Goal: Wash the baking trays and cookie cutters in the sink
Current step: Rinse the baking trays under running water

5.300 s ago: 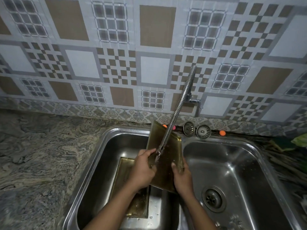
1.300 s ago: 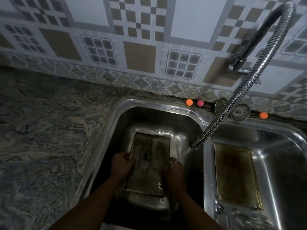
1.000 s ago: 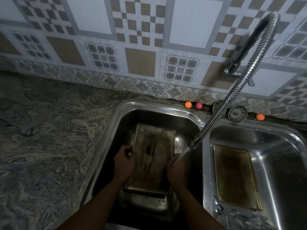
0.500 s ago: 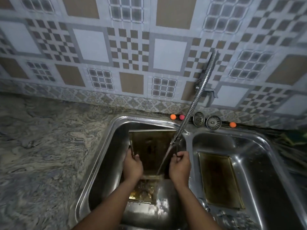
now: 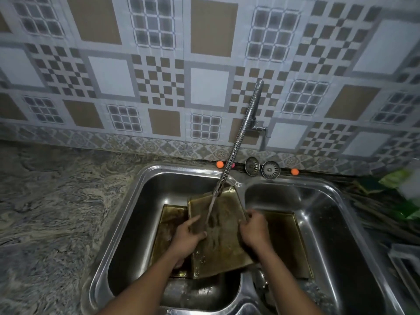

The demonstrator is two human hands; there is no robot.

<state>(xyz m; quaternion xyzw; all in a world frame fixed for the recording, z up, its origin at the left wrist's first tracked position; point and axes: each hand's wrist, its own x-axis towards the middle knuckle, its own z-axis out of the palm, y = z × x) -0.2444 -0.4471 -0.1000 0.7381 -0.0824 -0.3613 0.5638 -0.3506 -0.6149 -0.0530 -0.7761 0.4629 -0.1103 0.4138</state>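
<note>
So the baking tray (image 5: 221, 237) is up off the bottom, tilted with its dirty face toward the camera. It sits over the left basin of the double sink (image 5: 145, 178), with its right edge reaching across the divider between the basins. Not much slack around it: the top edge is just under the nozzle of the hose tap (image 5: 238, 142), and the water lands on the upper part of the face. The lower edge hangs over a second tray (image 5: 169, 226) lying flat in that basin. The left hand (image 5: 186, 237) grips the left edge, thumb across the face and fingers tucked behind. The right hand (image 5: 254, 230) has its fingers curled over the right edge. A third tray (image 5: 288, 242) lies flat in the right basin, just beside the right wrist. Back on the ledge are two strainer plugs (image 5: 261, 168) and some orange balls (image 5: 219, 164), and marbled counter (image 5: 56, 212) runs off to the left.
</note>
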